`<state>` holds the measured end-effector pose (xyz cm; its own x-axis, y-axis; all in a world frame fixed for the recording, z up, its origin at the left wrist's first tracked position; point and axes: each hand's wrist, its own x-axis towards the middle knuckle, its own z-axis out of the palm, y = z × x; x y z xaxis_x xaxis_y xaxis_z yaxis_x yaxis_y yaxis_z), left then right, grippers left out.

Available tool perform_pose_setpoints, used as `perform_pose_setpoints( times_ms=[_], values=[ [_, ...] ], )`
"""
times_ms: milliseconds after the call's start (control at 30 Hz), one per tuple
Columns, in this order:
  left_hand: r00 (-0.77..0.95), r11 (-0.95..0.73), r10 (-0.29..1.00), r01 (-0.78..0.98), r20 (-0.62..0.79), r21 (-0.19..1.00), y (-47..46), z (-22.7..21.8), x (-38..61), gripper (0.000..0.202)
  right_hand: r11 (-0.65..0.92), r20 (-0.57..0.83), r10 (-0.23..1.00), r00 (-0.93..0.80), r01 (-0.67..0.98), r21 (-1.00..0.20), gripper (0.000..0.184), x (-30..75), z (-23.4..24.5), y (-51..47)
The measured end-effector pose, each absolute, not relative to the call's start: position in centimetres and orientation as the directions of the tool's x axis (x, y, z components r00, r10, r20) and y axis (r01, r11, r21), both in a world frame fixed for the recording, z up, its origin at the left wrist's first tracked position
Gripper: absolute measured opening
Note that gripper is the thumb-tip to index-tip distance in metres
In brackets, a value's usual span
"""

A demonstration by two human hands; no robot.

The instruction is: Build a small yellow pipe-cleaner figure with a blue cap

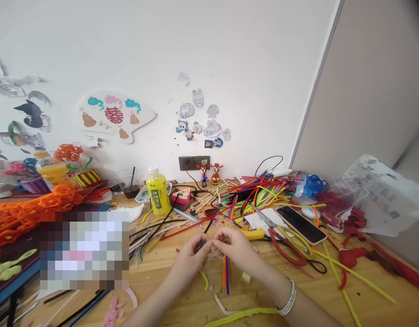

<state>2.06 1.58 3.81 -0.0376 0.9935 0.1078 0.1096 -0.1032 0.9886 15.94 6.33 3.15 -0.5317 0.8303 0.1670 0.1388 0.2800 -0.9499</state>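
Wall: White, with paper cutouts taped across it, among them a fan-shaped paper cutout (116,113) and a cluster of cartoon rabbit stickers (202,120). A double wall socket (194,162) sits low down, with a cable running from it, and two small red-hatted figurines (209,173) stand just below it, set back against the wall.

Surface: A wooden craft surface (155,265) runs the width of the head view, crowded with supplies. The heap of chenille stems (253,195) lies towards the back, leaving the front free for working. A yellow drink bottle (158,193), red-handled scissors (284,245) and a smartphone (301,225) lie around it. Orange chenille flowers (15,222) are massed at the far left, and a pixelated patch hides the area beside them. A clear plastic bag (376,190) slumps at the right end.

Left hand: The left hand (191,259) is closed in a tight fingertip grip, meeting the right at the centre.

Right hand: The right hand (236,250), a silver bracelet (289,297) on its wrist, is closed just as tightly against the left, and the two seem placed to steady something small.

Held item: A small blue piece (202,244) shows between the fingertips, mostly hidden. An orange and a purple pipe cleaner (225,274) run below the hands; whether they join it, I cannot tell.
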Motion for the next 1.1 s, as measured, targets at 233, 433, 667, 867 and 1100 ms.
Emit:
perform_pose_setpoints(
  times_ms=[233, 433, 667, 867, 1100],
  values=[
    [-0.061, -0.131, 0.989, 0.039, 0.133, 0.991, 1.6, 3.7, 1.8, 0.020, 0.416, 0.169, 0.814, -0.556, 0.354, -0.838, 0.011, 16.5, 4.0, 6.6],
    [-0.158, -0.049, 0.987, -0.212, 0.015, 0.976, 1.9, 3.3, 1.4, 0.027, 0.482, 0.163, 0.863, -0.479, 0.679, -0.553, 0.029, 20.7, 4.3, 9.0],
    [-0.227, -0.053, 0.972, -0.436, -0.053, 0.898, 2.1, 3.2, 1.0, 0.028, 0.494, 0.178, 0.868, -0.463, 0.771, -0.403, 0.018, 21.7, 2.4, 10.8],
    [-0.329, -0.154, 0.944, -0.532, -0.036, 0.833, 2.8, 3.1, 0.0, 0.026, 0.583, 0.384, 0.812, -0.440, 0.640, -0.500, 0.008, 21.5, 3.9, 10.5],
    [-0.397, -0.226, 0.918, -0.558, -0.018, 0.798, 2.9, 3.1, -0.3, 0.019, 0.594, 0.480, 0.800, -0.360, 0.357, -0.722, 0.027, 20.9, 3.0, 10.1]
  ],
)
